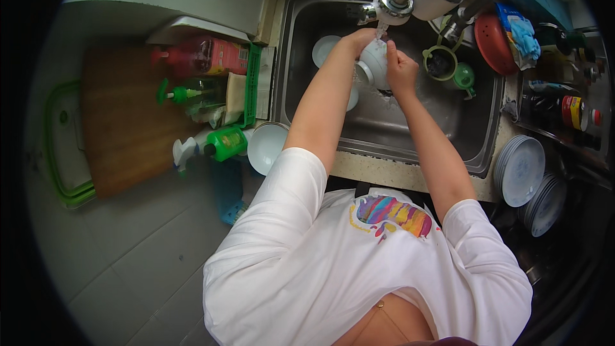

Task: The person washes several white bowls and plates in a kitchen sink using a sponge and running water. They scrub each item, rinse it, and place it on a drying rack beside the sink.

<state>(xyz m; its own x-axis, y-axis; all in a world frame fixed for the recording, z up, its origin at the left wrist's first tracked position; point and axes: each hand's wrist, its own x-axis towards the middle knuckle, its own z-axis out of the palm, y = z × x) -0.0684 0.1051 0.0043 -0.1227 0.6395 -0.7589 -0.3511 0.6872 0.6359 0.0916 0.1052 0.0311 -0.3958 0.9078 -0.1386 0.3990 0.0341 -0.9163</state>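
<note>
Both my hands hold a white bowl (pixel 376 61) on its side inside the metal sink (pixel 384 145). My left hand (pixel 361 41) grips its far left edge, with the fingers mostly hidden behind the bowl. On the right side, my right hand (pixel 401 70) clasps the rim with the thumb up. Water runs from the faucet (pixel 395 7) onto the bowl, whose foot ring faces left. Another white bowl (pixel 325 51) lies in the sink beyond my left forearm. Part of a further white dish (pixel 353 98) shows beside that forearm.
Left of the sink are a white bowl (pixel 267 148), a green spray bottle (pixel 226 143) and a green basket (pixel 252 85) with pump bottles. A strainer (pixel 439 63) hangs at the sink's right side near a red colander (pixel 495 43). Stacked plates (pixel 523 170) stand right, near bottles.
</note>
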